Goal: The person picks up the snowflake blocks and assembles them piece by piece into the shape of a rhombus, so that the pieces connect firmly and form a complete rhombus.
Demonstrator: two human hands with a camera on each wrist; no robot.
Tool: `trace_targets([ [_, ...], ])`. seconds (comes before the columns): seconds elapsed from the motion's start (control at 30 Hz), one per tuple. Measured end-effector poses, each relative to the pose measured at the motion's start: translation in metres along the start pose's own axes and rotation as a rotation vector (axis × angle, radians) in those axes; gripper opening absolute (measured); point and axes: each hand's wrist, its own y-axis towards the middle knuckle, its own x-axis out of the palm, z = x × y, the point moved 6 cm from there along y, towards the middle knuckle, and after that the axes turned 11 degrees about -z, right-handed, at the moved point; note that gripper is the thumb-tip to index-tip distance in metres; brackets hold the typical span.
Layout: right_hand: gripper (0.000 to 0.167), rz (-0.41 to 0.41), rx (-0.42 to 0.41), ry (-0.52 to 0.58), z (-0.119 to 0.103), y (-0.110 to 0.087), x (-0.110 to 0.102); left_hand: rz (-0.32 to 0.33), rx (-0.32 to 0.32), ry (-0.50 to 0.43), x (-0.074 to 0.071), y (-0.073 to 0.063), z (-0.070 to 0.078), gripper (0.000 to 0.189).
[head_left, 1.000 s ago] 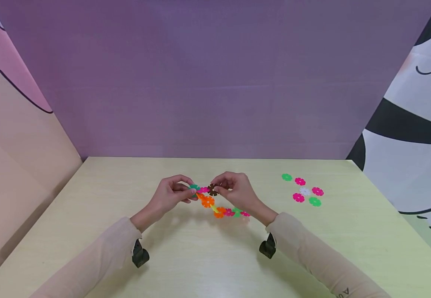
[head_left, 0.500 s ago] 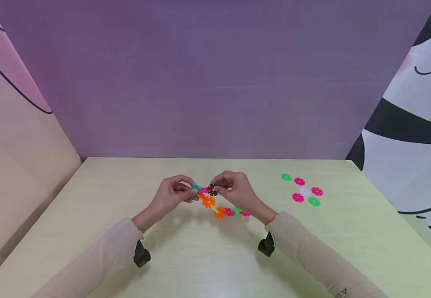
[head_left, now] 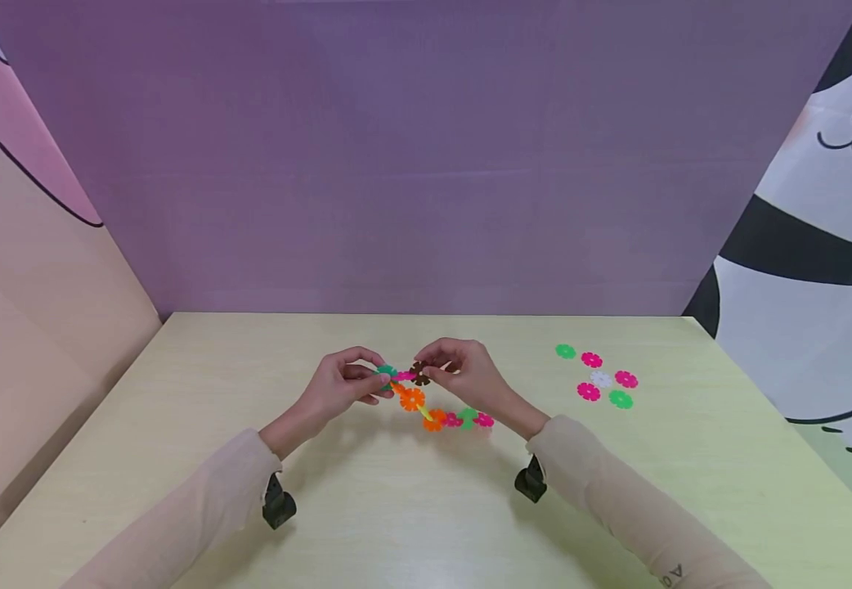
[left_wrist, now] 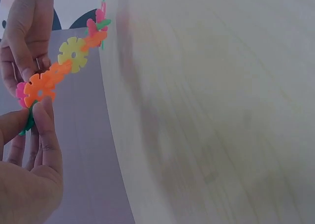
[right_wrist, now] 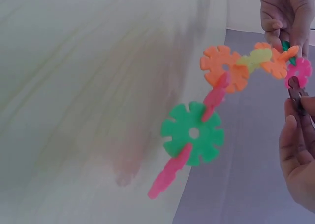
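Above the pale wood-grain tabletop [head_left: 411, 523], a chain of notched, flower-shaped plastic discs [head_left: 412, 399] in orange, yellow, pink and green is held up. By the left hand [head_left: 341, 383], fingers curled, its teal plastic disc [head_left: 386, 371] is pinched; by the right hand [head_left: 466, 376], likewise curled, a dark brown notched plastic disc [head_left: 419, 376] is pinched, touching a bright pink disc [head_left: 402, 376]. The chain is judged light, its discs stiff and slick, its slotted joints liable to slip; hold is best taken on rims beside a joint.
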Motion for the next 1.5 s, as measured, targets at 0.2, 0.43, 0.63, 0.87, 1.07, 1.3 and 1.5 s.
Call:
trace_targets([
  [0.2, 0.020, 0.010, -0.002, -0.103, 0.025, 0.001, -0.009, 0.010, -0.022, 0.006, 0.000, -0.001, -0.001, 0.023],
  [0.43, 0.021, 0.014, 0.057, -0.187, 0.031, -0.015, -0.030, 0.019, -0.026, -0.007, -0.002, -0.002, -0.003, 0.021],
  [0.63, 0.020, 0.018, 0.079, -0.240, 0.068, -0.032, -0.052, 0.020, -0.017, -0.001, -0.003, -0.004, -0.003, 0.023],
  [0.87, 0.019, 0.020, 0.137, -0.310, 0.095, -0.057, -0.077, 0.025, -0.018, 0.000, -0.004, -0.005, -0.003, 0.024],
  [1.07, 0.019, 0.026, 0.168, -0.393, 0.110, -0.078, -0.097, 0.018, -0.025, -0.007, -0.004, -0.005, -0.004, 0.028],
  [1.3, 0.019, 0.038, 0.154, -0.484, 0.120, -0.097, -0.117, 0.014, -0.036, 0.002, -0.005, -0.003, -0.007, 0.030],
  [1.5, 0.018, 0.038, 0.158, -0.543, 0.131, -0.106, -0.130, 0.011, -0.028, 0.003, -0.006, -0.003, -0.006, 0.029],
])
